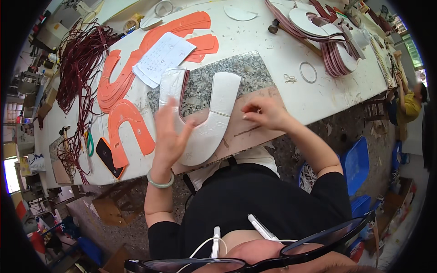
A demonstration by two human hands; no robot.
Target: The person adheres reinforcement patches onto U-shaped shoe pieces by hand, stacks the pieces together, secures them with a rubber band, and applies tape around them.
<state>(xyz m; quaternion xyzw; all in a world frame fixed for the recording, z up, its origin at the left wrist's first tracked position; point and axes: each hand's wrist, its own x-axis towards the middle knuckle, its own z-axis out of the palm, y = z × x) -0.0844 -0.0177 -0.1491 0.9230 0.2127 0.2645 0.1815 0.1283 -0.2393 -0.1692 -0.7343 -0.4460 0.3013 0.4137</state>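
A stack of white U-shaped pieces (207, 139) with dark red layers at its inner edge lies at the table's near edge. A thin band (220, 113) crosses its right leg. My left hand (170, 132) is open over the stack's left side, thumb spread toward the inner curve. Just right of the stack, my right hand (268, 113) hovers with fingers loosely curled. Its thumb and fingertips are apart, and I see nothing between them. Under the stack are a speckled grey slab (227, 66) and a brownish board (259, 132).
Orange U-shaped pieces (132, 123), written paper (166, 57), a phone (109, 157), green-handled scissors (90, 143) and tangled dark red cords (79, 63) lie left. At back right are more bundled U-shaped pieces (334, 54) and a ring (308, 72). Blue chair (356, 164) stands right; a person (412, 102) sits beyond.
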